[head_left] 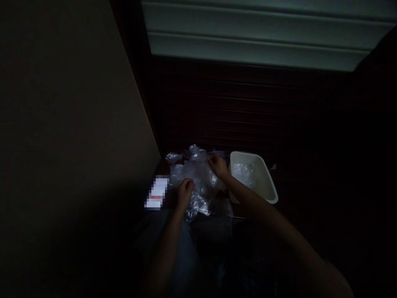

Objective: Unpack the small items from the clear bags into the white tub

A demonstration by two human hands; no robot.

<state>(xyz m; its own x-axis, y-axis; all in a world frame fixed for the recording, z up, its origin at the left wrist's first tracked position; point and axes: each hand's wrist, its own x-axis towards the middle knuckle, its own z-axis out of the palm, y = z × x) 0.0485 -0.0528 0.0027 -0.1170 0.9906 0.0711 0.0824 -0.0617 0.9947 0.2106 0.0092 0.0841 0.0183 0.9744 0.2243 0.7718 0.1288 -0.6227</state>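
Note:
Thin clear plastic bags [198, 203] lie crumpled in a loose heap on a dark surface. A flat translucent plastic bag [200, 173] stretches between my two hands. My left hand [185, 193] pinches its near left side, thumb and fingers together. Farther away and to the right, my right hand [218, 166] is closed in a pinch at the bag's far edge. Low light hides exactly where the fingertips meet the plastic.
To the right stands a white plastic basin [269, 182] with clear plastic in it. A lit, pixelated screen [157, 192] lies at the left beside a pale wall [77, 91]. Dark slatted panelling [235, 99] rises behind, below lighter slats [254, 37].

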